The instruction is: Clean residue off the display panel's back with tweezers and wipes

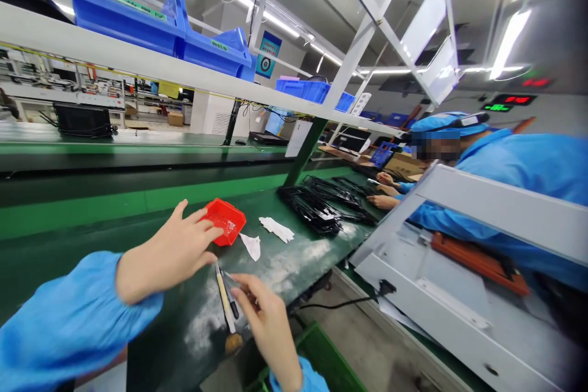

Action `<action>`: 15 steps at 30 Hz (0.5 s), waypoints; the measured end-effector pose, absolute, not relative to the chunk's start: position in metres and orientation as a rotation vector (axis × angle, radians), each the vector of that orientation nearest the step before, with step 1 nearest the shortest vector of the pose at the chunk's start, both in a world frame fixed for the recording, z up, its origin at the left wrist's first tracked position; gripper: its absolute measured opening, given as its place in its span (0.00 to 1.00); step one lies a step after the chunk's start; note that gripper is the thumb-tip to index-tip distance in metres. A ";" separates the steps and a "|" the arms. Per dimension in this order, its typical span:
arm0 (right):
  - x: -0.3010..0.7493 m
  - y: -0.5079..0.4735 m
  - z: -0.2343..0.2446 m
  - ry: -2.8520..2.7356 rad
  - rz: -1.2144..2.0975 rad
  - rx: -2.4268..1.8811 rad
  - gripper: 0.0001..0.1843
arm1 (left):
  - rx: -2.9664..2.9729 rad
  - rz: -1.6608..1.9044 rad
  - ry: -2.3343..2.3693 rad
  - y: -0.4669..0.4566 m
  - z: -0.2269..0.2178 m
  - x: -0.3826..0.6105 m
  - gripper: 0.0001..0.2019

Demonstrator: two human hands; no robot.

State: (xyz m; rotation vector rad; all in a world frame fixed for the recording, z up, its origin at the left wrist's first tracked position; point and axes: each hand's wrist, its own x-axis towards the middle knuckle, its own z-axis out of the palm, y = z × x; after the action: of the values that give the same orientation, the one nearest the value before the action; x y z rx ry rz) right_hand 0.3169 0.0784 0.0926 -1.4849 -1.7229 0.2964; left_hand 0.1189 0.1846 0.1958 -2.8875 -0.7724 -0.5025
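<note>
My left hand [172, 254] is spread open over the bench, its fingertips at the near-left edge of a shallow red tray [232, 214] with small whitish bits inside. Whether the fingers touch the tray, I cannot tell. My right hand [269, 318] has thumb and fingers drawn together beside some slim tools; a small greyish piece seems to be at its fingertips, too blurred to name. Among the tools are a cream-coloured stick [224, 299] and a dark pen-like tool [233, 303]. A round brown lump [233, 343] lies at the bench edge below them.
White scraps [276, 229] lie right of the tray. Farther along the green bench [179, 318] is a pile of black frames [316, 205]. A co-worker in blue [519, 165] leans in at right, behind a grey metal structure [427, 282]. A green crate [326, 361] stands below.
</note>
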 end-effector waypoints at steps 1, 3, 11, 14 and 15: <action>0.306 0.073 0.089 -1.721 0.322 -1.464 0.12 | -2.891 -0.490 -0.793 0.167 0.196 0.112 0.15; 0.286 0.065 0.084 -1.733 0.357 -1.405 0.11 | -2.883 -0.432 -0.883 0.137 0.189 0.100 0.10; 0.241 0.050 0.073 -1.908 0.299 -1.214 0.12 | -3.149 -0.371 -1.198 0.103 0.135 0.056 0.14; 0.237 0.051 0.065 -1.916 0.289 -1.181 0.12 | -3.172 -0.483 -1.217 0.102 0.121 0.041 0.13; 0.237 0.052 0.062 -1.896 0.299 -1.170 0.12 | -3.136 -0.513 -1.241 0.102 0.118 0.037 0.13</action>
State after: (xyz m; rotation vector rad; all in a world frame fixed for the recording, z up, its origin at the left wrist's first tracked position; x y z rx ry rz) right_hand 0.2366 0.0521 0.0624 -1.1702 -1.8961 0.2987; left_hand 0.0366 0.1019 0.1182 -3.1359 -1.2410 -0.5126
